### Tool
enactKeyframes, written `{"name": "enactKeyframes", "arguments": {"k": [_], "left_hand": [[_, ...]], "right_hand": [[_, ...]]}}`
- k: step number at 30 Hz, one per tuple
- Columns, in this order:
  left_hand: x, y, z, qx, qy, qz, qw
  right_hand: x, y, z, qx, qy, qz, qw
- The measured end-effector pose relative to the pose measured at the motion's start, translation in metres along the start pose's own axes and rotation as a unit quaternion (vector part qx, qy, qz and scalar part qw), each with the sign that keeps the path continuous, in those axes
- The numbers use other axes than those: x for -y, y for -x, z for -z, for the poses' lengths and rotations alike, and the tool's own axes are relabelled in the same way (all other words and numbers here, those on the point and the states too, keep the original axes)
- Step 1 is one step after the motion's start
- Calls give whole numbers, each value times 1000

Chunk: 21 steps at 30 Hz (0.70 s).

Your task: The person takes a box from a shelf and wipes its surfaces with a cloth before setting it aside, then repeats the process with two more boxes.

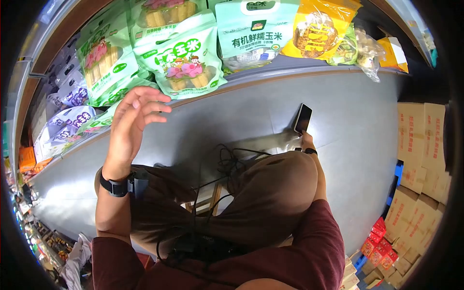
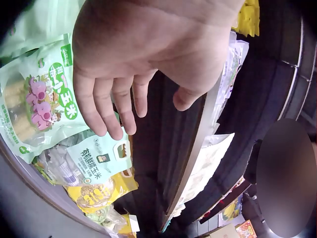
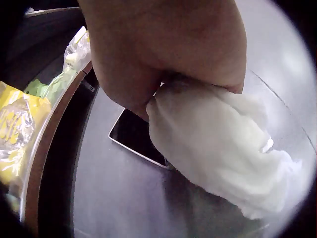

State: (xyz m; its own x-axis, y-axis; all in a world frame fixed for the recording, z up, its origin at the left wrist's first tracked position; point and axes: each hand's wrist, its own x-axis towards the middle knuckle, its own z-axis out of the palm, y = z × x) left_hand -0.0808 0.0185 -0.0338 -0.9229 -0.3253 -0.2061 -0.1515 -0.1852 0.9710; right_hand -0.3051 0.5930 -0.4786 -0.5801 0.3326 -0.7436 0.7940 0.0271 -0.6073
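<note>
My left hand (image 1: 131, 118) is raised before the shelf, its fingers spread and slightly bent, holding nothing. In the head view it overlaps the green bags of baby corn, closest to the front corn bag (image 1: 186, 65). The left wrist view shows the palm of this hand (image 2: 153, 44) beside another view of a corn bag (image 2: 37, 101). Low by the right knee, my right hand (image 1: 307, 140) grips a smartphone (image 1: 303, 117) with a dark screen. Bunched white cloth (image 3: 213, 139) hangs from the same hand, covering most of its fingers in the right wrist view.
A light green organic corn bag (image 1: 253, 38) and a yellow bag (image 1: 319, 29) stand along the shelf edge (image 1: 270, 67). Purple-printed packs (image 1: 67, 121) lie at left. Cardboard cartons (image 1: 420, 145) are stacked at right. A black cable (image 1: 227, 162) loops near the knees.
</note>
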Motion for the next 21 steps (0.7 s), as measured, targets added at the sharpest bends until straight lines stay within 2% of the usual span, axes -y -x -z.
{"name": "enactKeyframes", "arguments": {"k": [2,4,6,8,9,10,11,12,13,15,17,19,21], "left_hand": [[0,-1,0,15,9,-4,1000],[2,-1,1,20,12,-1,1000],[2,-1,3,25,18,-3,1000],[1,-2,5,31,23,4,999],[0,-3,7,40,27,2,999],[-1,-3,7,45,30,-5,999],[0,0,9,42,43,-7,998],[1,0,11,44,53,-25,997],[6,-3,15,44,62,-34,997],[7,-12,24,51,62,-56,995],[6,-19,28,45,62,-72,995],[-3,-25,27,44,71,-103,991],[-16,-20,27,29,124,-111,986]], "right_hand": [[-2,3,3,19,43,5,999],[7,14,3,6,103,-25,994],[14,22,2,22,103,-22,994],[33,39,-3,-13,54,6,998],[42,35,-2,-35,64,69,995],[67,49,-2,-31,110,170,979],[93,67,-4,-27,85,273,958],[133,90,-8,7,22,294,956],[179,117,-20,-11,-46,318,947],[278,183,-35,27,-114,445,888],[356,283,-37,67,-131,559,816],[414,398,-46,94,-128,643,749],[444,481,-49,130,-103,715,679]]}}
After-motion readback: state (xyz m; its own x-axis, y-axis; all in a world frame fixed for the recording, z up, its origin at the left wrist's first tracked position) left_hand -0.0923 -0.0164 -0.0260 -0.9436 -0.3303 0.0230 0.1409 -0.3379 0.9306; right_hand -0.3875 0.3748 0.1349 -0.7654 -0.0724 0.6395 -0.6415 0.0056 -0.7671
